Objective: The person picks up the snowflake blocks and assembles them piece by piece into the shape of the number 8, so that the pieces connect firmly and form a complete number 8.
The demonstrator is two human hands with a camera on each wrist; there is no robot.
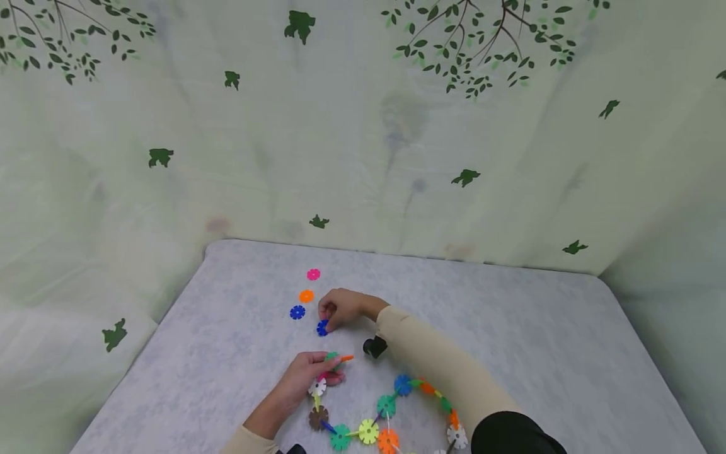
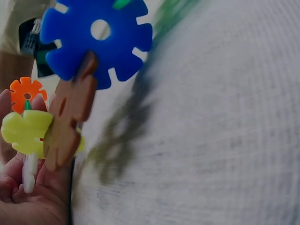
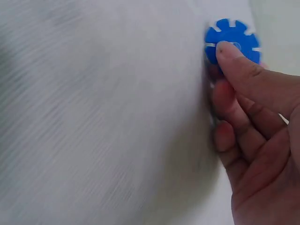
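Between thumb and fingers my right hand (image 1: 345,307) pinches a blue notched disc (image 1: 322,328) low over the table. In the right wrist view the thumb lies flat on the face of the same blue disc (image 3: 233,41). My left hand (image 1: 300,376) holds the end of a chain of slotted discs by a green disc (image 1: 332,359), with an orange disc (image 1: 347,358) joined on edge. From that hand the chain runs down through a white disc (image 1: 318,387) and a brown disc (image 1: 318,417). A brown disc (image 2: 70,122) and a blue disc (image 2: 98,35) fill the near left wrist view.
Loose pink (image 1: 313,274), orange (image 1: 306,296) and blue discs (image 1: 297,312) lie in a line beyond my right hand. The chain curves along the near side past a yellow disc (image 1: 368,432), under my right forearm. A leaf-printed curtain (image 1: 363,157) borders the table (image 1: 510,315).
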